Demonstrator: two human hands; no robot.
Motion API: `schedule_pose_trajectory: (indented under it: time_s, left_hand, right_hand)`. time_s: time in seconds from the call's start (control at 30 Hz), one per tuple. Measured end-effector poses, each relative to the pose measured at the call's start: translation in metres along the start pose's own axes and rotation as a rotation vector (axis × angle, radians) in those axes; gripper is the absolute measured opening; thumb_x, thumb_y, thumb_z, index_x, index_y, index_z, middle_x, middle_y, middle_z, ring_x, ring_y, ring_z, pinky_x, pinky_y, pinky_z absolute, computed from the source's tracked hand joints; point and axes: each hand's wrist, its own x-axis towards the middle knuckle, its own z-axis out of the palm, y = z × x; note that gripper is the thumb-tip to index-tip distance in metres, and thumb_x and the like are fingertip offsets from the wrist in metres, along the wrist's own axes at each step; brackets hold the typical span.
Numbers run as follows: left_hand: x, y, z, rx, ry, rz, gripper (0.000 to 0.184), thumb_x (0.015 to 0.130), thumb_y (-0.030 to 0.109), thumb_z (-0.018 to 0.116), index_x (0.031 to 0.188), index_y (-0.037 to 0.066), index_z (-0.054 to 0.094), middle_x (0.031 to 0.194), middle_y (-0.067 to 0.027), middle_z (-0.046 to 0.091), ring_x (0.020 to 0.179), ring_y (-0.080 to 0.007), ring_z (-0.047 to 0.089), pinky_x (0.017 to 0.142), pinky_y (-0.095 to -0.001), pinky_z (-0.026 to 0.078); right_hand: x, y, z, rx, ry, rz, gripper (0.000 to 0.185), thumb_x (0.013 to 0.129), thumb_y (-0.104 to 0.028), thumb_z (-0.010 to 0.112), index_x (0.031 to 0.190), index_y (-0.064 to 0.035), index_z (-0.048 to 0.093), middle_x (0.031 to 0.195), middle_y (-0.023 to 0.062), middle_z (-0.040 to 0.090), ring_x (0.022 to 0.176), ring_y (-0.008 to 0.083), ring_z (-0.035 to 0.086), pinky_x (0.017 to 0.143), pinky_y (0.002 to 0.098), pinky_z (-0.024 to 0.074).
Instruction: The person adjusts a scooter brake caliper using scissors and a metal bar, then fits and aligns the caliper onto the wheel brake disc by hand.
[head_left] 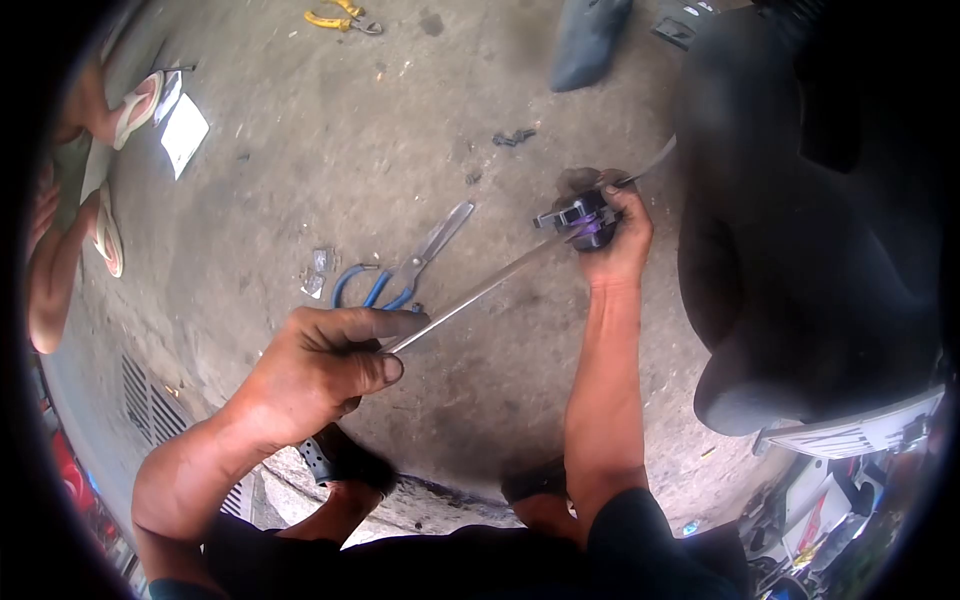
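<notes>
My left hand (335, 365) pinches the near end of a long, thin, pale strip (490, 290) between thumb and fingers. The strip runs taut and slanting up to a small black part with a purple middle (590, 222). My right hand (625, 225) is closed around that black part; its exact kind I cannot make out. Another thin length sticks out beyond the right hand. Blue-handled scissors (415, 265) lie on the ground just past my left hand, blades pointing away.
Yellow-handled pliers (345, 18) lie at the far edge of the concrete ground (400, 130). A large dark shape (800, 250) stands at the right. Another person's sandalled foot (138, 110) is at the left, near a white paper (185, 135). A floor grate (150, 400) lies lower left.
</notes>
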Motion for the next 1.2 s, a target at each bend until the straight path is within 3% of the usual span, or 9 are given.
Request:
schedule_pose_trajectory:
  time_s: [0.2,0.3,0.5,0.7,0.8,0.9,0.97,1.03,1.2]
  left_hand:
    - [-0.003,-0.001,-0.001,-0.027,0.027,0.003,0.034,0.089,-0.002,0.066,0.124,-0.003,0.066,0.073,0.0020,0.060,0.062,-0.0046,0.049,0.056,-0.0213,0.041]
    - [-0.012,-0.016,0.018,-0.082,0.061,0.053,0.033,0.090,-0.002,0.066,0.123,-0.003,0.066,0.077,0.0001,0.063,0.068,-0.0056,0.053,0.062,-0.0218,0.044]
    - [-0.013,-0.020,0.024,-0.089,0.082,0.055,0.033,0.089,-0.004,0.064,0.122,-0.004,0.065,0.081,-0.0004,0.064,0.075,-0.0063,0.054,0.068,-0.0223,0.046]
    - [-0.015,-0.029,0.040,-0.177,0.103,0.085,0.032,0.089,-0.007,0.064,0.121,-0.004,0.066,0.086,-0.0025,0.066,0.079,-0.0071,0.056,0.071,-0.0220,0.047]
    - [-0.012,-0.033,0.047,-0.120,0.131,0.129,0.033,0.089,-0.004,0.067,0.121,0.000,0.067,0.065,0.0038,0.055,0.051,-0.0026,0.041,0.046,-0.0212,0.030]
    - [-0.011,-0.036,0.052,-0.187,0.128,0.072,0.033,0.089,-0.004,0.066,0.121,0.000,0.067,0.066,0.0040,0.055,0.051,-0.0024,0.041,0.046,-0.0213,0.030]
    - [-0.012,-0.043,0.058,-0.158,0.125,0.112,0.033,0.089,-0.006,0.065,0.122,-0.001,0.066,0.078,0.0008,0.060,0.065,-0.0040,0.046,0.058,-0.0218,0.036]
    - [-0.012,-0.044,0.057,-0.147,0.094,0.099,0.034,0.090,-0.007,0.064,0.123,-0.005,0.064,0.101,-0.0058,0.068,0.089,-0.0080,0.057,0.080,-0.0231,0.049]
    - [-0.009,-0.059,0.062,-0.145,0.068,0.171,0.033,0.091,-0.006,0.064,0.124,-0.005,0.062,0.102,-0.0062,0.068,0.091,-0.0074,0.057,0.083,-0.0234,0.048]
  right_hand:
    - [0.005,0.004,0.000,-0.078,-0.052,-0.065,0.014,0.082,-0.012,0.055,0.093,-0.0041,0.057,0.082,0.0155,0.063,0.073,0.0299,0.063,0.070,0.0416,0.0538]
    - [0.004,0.012,0.005,-0.093,0.078,-0.129,0.014,0.084,-0.012,0.055,0.095,-0.0041,0.057,0.082,0.0144,0.062,0.073,0.0286,0.062,0.070,0.0415,0.0536]
    - [0.000,0.019,0.011,0.019,0.186,-0.207,0.014,0.082,-0.008,0.056,0.095,-0.0021,0.059,0.085,0.0115,0.061,0.072,0.0237,0.060,0.061,0.0402,0.0538]
    - [-0.003,0.019,0.007,0.097,0.144,-0.214,0.016,0.084,-0.011,0.055,0.097,-0.0022,0.059,0.083,0.0129,0.061,0.071,0.0261,0.061,0.060,0.0401,0.0525]
    - [-0.005,0.017,0.003,0.173,0.135,-0.192,0.017,0.084,-0.012,0.055,0.097,-0.0024,0.059,0.083,0.0134,0.062,0.070,0.0268,0.061,0.060,0.0407,0.0525]
    - [-0.008,0.012,0.003,0.192,0.186,-0.165,0.018,0.084,-0.014,0.055,0.098,-0.0027,0.059,0.083,0.0137,0.062,0.070,0.0274,0.061,0.061,0.0406,0.0525]
    - [-0.007,0.013,-0.006,0.209,0.126,-0.166,0.018,0.084,-0.014,0.056,0.098,-0.0029,0.059,0.083,0.0137,0.062,0.070,0.0277,0.061,0.061,0.0406,0.0524]
    - [-0.008,0.014,-0.005,0.201,0.129,-0.171,0.018,0.083,-0.014,0.056,0.097,-0.0029,0.059,0.083,0.0137,0.062,0.070,0.0278,0.061,0.062,0.0407,0.0525]
    - [-0.010,0.009,-0.005,0.164,0.108,-0.168,0.018,0.082,-0.013,0.056,0.096,-0.0018,0.057,0.083,0.0139,0.061,0.073,0.0277,0.060,0.067,0.0415,0.0531]
